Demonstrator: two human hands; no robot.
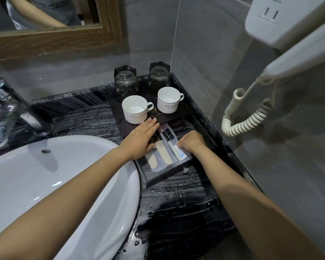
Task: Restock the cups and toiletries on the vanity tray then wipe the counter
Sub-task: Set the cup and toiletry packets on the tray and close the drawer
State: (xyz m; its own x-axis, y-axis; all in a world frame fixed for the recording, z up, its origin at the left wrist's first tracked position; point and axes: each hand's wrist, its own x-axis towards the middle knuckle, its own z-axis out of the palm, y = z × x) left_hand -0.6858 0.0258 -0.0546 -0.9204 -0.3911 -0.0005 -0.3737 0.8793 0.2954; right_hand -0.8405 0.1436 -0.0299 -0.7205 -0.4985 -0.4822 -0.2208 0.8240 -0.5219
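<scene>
My left hand (141,136) lies flat and released, fingers straight, on the clear toiletry packets (162,154) in the near part of the dark vanity tray (159,178). My right hand (191,142) is curled, its fingertips pinching the edge of a white packet (178,153) with red and blue print at the right side of the tray. Behind them two white mugs (136,109) stand upright on the raised part, and two glass tumblers (126,81) stand upside down at the back. The tray sits on the black marble tabletop (180,207), just beside the white sink (45,181).
</scene>
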